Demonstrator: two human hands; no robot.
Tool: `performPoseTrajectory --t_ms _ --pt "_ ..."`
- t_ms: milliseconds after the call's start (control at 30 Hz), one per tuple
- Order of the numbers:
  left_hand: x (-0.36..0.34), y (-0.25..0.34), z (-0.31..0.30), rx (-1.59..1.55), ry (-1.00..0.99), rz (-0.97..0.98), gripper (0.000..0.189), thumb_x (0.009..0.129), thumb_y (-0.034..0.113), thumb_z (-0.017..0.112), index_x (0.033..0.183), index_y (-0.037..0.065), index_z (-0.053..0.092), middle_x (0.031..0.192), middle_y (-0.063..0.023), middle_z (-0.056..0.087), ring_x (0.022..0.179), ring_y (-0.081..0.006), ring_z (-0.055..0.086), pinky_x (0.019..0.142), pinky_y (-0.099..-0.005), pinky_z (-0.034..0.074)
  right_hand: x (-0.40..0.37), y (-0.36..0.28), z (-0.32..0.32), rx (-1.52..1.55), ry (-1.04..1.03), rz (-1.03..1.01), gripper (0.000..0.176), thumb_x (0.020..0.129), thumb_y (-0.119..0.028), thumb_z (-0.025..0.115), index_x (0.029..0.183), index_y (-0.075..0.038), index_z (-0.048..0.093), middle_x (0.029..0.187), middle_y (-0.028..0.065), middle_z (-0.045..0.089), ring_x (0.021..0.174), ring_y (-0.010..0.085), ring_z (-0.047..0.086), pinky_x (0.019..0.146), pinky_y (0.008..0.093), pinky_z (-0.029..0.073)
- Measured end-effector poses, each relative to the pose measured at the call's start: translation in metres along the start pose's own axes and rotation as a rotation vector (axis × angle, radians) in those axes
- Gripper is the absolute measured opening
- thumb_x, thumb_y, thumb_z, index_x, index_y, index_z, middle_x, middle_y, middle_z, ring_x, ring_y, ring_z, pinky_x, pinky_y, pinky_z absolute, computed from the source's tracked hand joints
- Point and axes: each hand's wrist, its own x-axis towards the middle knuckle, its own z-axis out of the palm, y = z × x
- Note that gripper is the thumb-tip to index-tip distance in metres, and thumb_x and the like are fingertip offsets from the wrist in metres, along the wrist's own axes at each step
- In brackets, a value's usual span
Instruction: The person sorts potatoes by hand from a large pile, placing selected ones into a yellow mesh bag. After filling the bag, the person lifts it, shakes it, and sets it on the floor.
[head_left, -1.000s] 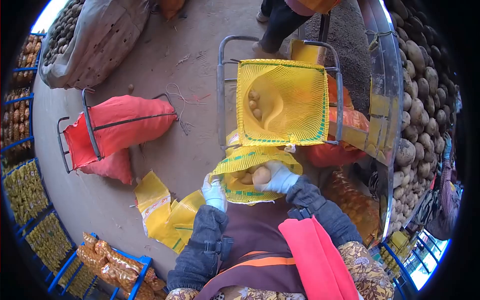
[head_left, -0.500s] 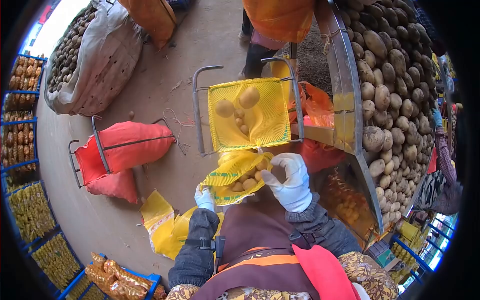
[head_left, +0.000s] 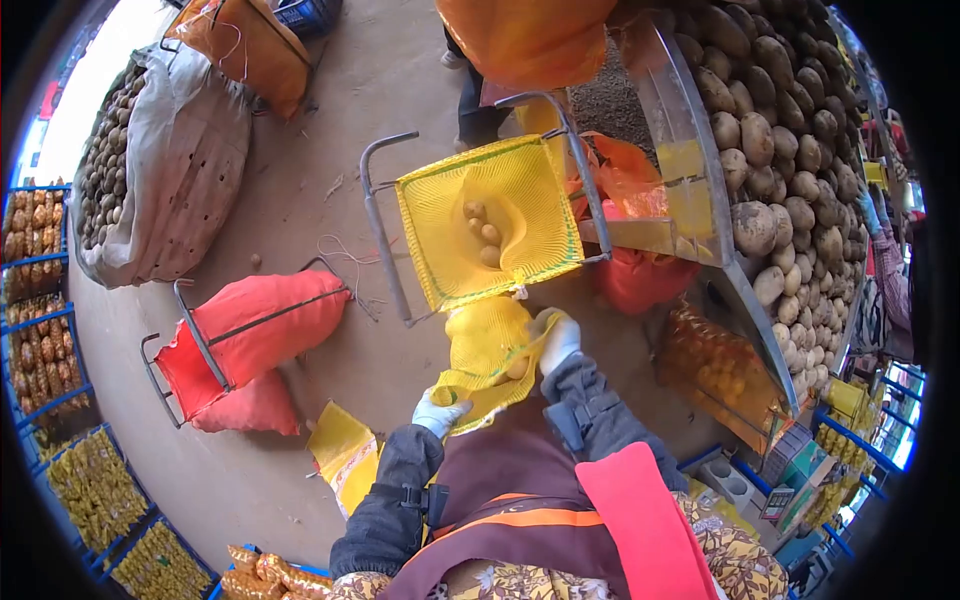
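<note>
My left hand, in a white glove, is closed on the near left rim of a yellow mesh bag. My right hand, gloved too, is closed on the bag's right edge and pulls the mesh outward. Through the narrowed mouth a potato shows, while folded mesh hides much of the inside. Just beyond my hands, a second yellow mesh bag is stretched open on a metal frame. Several potatoes lie in its sagging middle.
Left of me a red sack lies on a metal frame. A big white sack of potatoes stands behind it. On my right, a metal-edged bin holds a potato heap. A person's legs are ahead, near an orange sack.
My right hand, open beside the nearer bag before, now grips its edge. That bag's mouth has narrowed, covering most of its potatoes. The two large potatoes no longer show in the framed bag.
</note>
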Motion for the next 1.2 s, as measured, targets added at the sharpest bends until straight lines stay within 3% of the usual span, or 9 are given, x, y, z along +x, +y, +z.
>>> performPoseTrajectory --t_ms 67,133,300,333,367,433,500,867,1200 --pt "0.018 -0.031 -0.029 0.539 -0.220 -0.353 0.049 0.073 0.015 0.082 0.117 0.005 0.063 0.112 -0.0085 0.068 0.101 -0.0182 0.065 0.088 -0.0327 0.051 -0.062 0.017 -0.012 -0.127 -0.225 -0.114 0.033 0.084 -0.035 0.059 0.064 -0.009 0.053 0.059 0.0030 0.048 0.054 0.0165 0.044 0.084 0.0345 0.044" --pt "0.006 -0.021 -0.024 1.265 -0.328 -0.282 0.033 0.089 0.031 0.064 0.115 0.011 0.066 0.109 -0.0083 0.069 0.098 -0.0229 0.066 0.086 -0.0327 0.051 -0.085 -0.006 -0.030 0.041 -0.183 -0.145 0.029 0.083 -0.031 0.053 0.063 -0.010 0.051 0.054 0.0024 0.044 0.053 0.0157 0.044 0.090 0.0372 0.042" --pt "0.012 -0.097 -0.093 1.365 -0.467 0.108 0.032 0.094 0.031 0.047 0.108 0.009 0.066 0.098 -0.0141 0.069 0.087 -0.0269 0.067 0.073 -0.0374 0.052 -0.125 0.023 -0.054 0.128 -0.043 -0.022 0.017 0.074 -0.011 0.046 0.058 -0.007 0.050 0.049 0.0048 0.043 0.045 0.0189 0.040 0.086 0.0339 0.043" --pt "-0.010 -0.084 -0.085 1.130 -0.294 -0.149 0.030 0.094 0.031 0.050 0.106 0.010 0.067 0.088 -0.0105 0.068 0.071 -0.0237 0.065 0.059 -0.0386 0.050 -0.129 0.020 -0.058 0.153 -0.025 -0.037 0.017 0.074 -0.011 0.046 0.058 -0.007 0.050 0.049 0.0048 0.043 0.045 0.0189 0.040 0.086 0.0339 0.043" --pt "0.011 -0.150 -0.134 0.813 -0.415 0.397 0.026 0.092 0.030 0.055 0.104 0.011 0.067 0.081 -0.0055 0.066 0.059 -0.0188 0.059 0.049 -0.0378 0.047 -0.133 0.016 -0.064 0.163 -0.008 0.015 0.017 0.073 -0.008 0.044 0.058 -0.007 0.050 0.049 0.0052 0.043 0.045 0.0189 0.040 0.079 0.0326 0.044" --pt "-0.061 -0.021 -0.047 0.637 -0.162 -0.295 0.023 0.095 0.021 0.049 0.110 0.011 0.062 0.081 -0.0055 0.066 0.070 -0.0200 0.065 0.063 -0.0341 0.053 -0.147 0.012 -0.084 0.163 0.040 0.023 0.019 0.073 -0.004 0.040 0.059 -0.005 0.052 0.050 0.0072 0.045 0.045 0.0179 0.041 0.059 0.0295 0.042" --pt "-0.069 0.007 -0.042 0.585 -0.137 -0.419 0.020 0.095 0.019 0.052 0.108 0.008 0.063 0.078 -0.0045 0.065 0.054 -0.0156 0.059 0.042 -0.0338 0.047 -0.169 0.017 -0.110 0.076 0.056 -0.046 0.019 0.075 -0.005 0.041 0.063 -0.001 0.056 0.055 0.0101 0.050 0.046 0.0187 0.044 0.049 0.0312 0.041" --pt "-0.068 -0.035 0.091 1.239 -0.799 0.063 0.024 0.094 0.015 0.057 0.110 -0.003 0.063 0.092 -0.0070 0.069 0.078 -0.0120 0.062 0.069 -0.0295 0.052 -0.337 0.109 -0.322 0.446 0.384 -0.108 0.024 0.083 -0.005 0.044 0.067 -0.002 0.062 0.059 0.0098 0.059 0.048 0.0199 0.054 0.046 0.0340 0.044" --pt "-0.228 -0.123 0.360 1.843 -0.816 0.100 0.030 0.093 0.020 0.059 0.111 -0.004 0.061 0.096 -0.0081 0.070 0.081 -0.0120 0.060 0.074 -0.0292 0.050 -0.438 0.218 -0.484 0.978 0.584 -0.387 0.023 0.074 -0.002 0.041 0.063 -0.004 0.060 0.059 0.0066 0.057 0.052 0.0171 0.051 0.050 0.0305 0.041"
